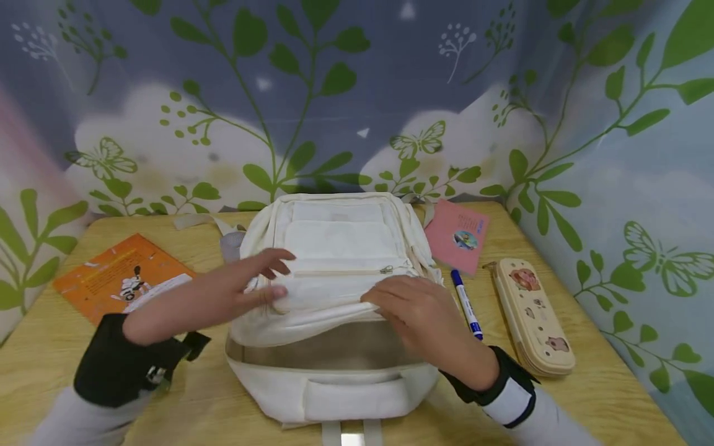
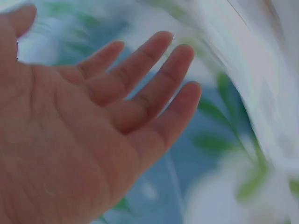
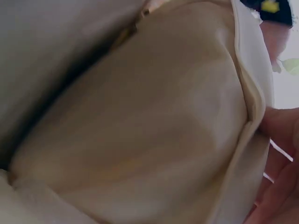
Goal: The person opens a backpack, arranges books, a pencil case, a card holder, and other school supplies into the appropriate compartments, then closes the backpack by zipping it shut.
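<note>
A white backpack (image 1: 334, 238) lies on the table with its carry handle (image 1: 357, 399) toward me. Its main compartment gapes between the raised front panel and the back. My right hand (image 1: 426, 319) pinches the edge of that front panel and holds it up, thumb against the rim in the right wrist view, where the beige lining (image 3: 154, 116) shows. Over the left side of the backpack hovers my left hand (image 1: 223, 294), its fingers spread and holding nothing. The left wrist view shows its bare palm (image 2: 70, 140). A zipper pull (image 1: 387, 269) sits on the front panel.
An orange booklet (image 1: 114, 272) lies at left. To the right are a pink booklet (image 1: 454, 235), a blue and white marker (image 1: 467, 303) and a cream pencil case (image 1: 532, 316) with animal pictures. A leaf-patterned curtain (image 1: 346, 111) hangs behind the wooden table (image 1: 602, 384).
</note>
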Motion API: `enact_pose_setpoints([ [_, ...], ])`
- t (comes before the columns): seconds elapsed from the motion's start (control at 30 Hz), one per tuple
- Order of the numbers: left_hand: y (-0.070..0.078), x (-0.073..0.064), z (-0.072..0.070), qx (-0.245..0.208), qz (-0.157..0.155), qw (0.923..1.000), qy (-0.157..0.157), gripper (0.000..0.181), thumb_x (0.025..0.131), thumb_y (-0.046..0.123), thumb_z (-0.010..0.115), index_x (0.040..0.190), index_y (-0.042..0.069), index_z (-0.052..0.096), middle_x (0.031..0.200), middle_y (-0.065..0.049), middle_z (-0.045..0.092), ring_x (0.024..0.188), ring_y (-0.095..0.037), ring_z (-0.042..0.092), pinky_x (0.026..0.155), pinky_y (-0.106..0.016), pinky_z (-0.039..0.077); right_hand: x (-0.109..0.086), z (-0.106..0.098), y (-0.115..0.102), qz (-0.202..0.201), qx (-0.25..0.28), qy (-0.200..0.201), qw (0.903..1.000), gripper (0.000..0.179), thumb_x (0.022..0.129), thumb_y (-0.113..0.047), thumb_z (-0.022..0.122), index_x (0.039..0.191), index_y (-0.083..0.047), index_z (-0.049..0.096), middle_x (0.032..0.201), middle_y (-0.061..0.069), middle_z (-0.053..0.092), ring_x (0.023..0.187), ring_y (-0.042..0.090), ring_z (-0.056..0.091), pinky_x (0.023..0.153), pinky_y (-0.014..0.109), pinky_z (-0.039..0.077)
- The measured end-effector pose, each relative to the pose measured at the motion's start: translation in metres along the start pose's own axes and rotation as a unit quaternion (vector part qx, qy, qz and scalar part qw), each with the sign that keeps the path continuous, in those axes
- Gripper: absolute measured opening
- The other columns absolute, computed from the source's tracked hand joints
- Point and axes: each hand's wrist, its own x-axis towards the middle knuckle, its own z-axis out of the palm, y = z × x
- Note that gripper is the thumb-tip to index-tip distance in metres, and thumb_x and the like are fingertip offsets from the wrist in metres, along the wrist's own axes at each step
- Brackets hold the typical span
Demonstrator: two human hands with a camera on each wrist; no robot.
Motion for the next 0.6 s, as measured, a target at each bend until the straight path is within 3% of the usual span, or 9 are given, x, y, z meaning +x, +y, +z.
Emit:
enact_pose_setpoints([
  [0.1,0.022,-0.010,0.028,0.078,0.093,0.9912,0.054,0.081,0.080,0.046,0.069,0.144,0.017,0.028,0.132,-0.010,0.050,0.122,-0.030,0.048,0.096,-0.051,0.041,0.017,-0.005,0.003,-0.002,-0.023,0.026,0.9994,0.027,0.078,0.002,0.070,0.100,-0.013,0.068,0.098,0.000,0.066,0.093,0.015,0.063,0.075,0.030,0.052],
  [0.17,0.027,-0.010,0.047,0.150,0.123,0.9721,0.132,0.089,0.072,0.035,0.079,0.144,0.016,0.029,0.128,-0.009,0.052,0.117,-0.028,0.050,0.096,-0.047,0.041,0.026,-0.007,0.005,-0.001,-0.026,0.038,0.9990,0.025,0.080,0.002,0.069,0.100,-0.013,0.068,0.097,0.001,0.066,0.092,0.015,0.064,0.074,0.030,0.052],
  [0.27,0.026,-0.006,0.063,0.224,0.111,0.9344,0.254,0.081,0.070,0.018,0.082,0.138,0.013,0.037,0.114,-0.008,0.059,0.102,-0.025,0.059,0.086,-0.039,0.047,0.036,-0.010,0.007,-0.002,-0.018,0.035,0.9992,0.023,0.080,-0.001,0.070,0.100,-0.013,0.069,0.097,0.000,0.068,0.090,0.015,0.065,0.073,0.030,0.054],
  [0.33,0.024,-0.003,0.068,0.231,0.093,0.9200,0.302,0.069,0.070,0.008,0.081,0.130,0.012,0.045,0.105,-0.007,0.063,0.091,-0.022,0.062,0.077,-0.035,0.051,0.038,-0.012,0.010,-0.003,-0.003,0.019,0.9998,0.021,0.080,-0.004,0.071,0.098,-0.013,0.070,0.095,0.000,0.069,0.086,0.013,0.067,0.070,0.027,0.053],
  [0.4,0.022,-0.001,0.069,0.239,0.084,0.9104,0.327,0.058,0.071,0.005,0.079,0.121,0.011,0.050,0.098,-0.005,0.064,0.081,-0.019,0.065,0.065,-0.032,0.053,0.035,-0.015,0.015,0.000,0.024,0.002,0.9997,0.014,0.081,-0.010,0.071,0.095,-0.013,0.070,0.091,-0.002,0.070,0.081,0.011,0.067,0.067,0.026,0.053],
  [0.47,0.020,-0.001,0.071,0.244,0.082,0.9063,0.335,0.050,0.071,0.007,0.080,0.114,0.012,0.053,0.095,-0.003,0.063,0.075,-0.016,0.065,0.058,-0.029,0.052,0.031,-0.022,0.026,0.030,0.056,-0.011,0.9979,0.008,0.084,-0.015,0.068,0.091,-0.013,0.071,0.086,-0.002,0.071,0.074,0.008,0.065,0.063,0.024,0.051],
  [0.53,0.020,0.000,0.072,0.251,0.083,0.9028,0.339,0.048,0.071,0.009,0.080,0.112,0.012,0.055,0.094,-0.002,0.063,0.072,-0.015,0.064,0.054,-0.028,0.050,0.028,-0.030,0.045,0.088,0.066,-0.015,0.9938,0.010,0.089,-0.017,0.063,0.086,-0.011,0.071,0.080,-0.001,0.069,0.068,0.008,0.062,0.062,0.025,0.050],
  [0.6,0.021,-0.001,0.074,0.256,0.079,0.9008,0.342,0.047,0.071,0.011,0.080,0.111,0.014,0.055,0.093,-0.001,0.063,0.071,-0.013,0.064,0.051,-0.026,0.047,0.027,-0.038,0.072,0.179,0.057,-0.034,0.9815,0.021,0.095,-0.021,0.054,0.086,-0.010,0.070,0.078,0.002,0.069,0.066,0.010,0.061,0.060,0.027,0.049],
])
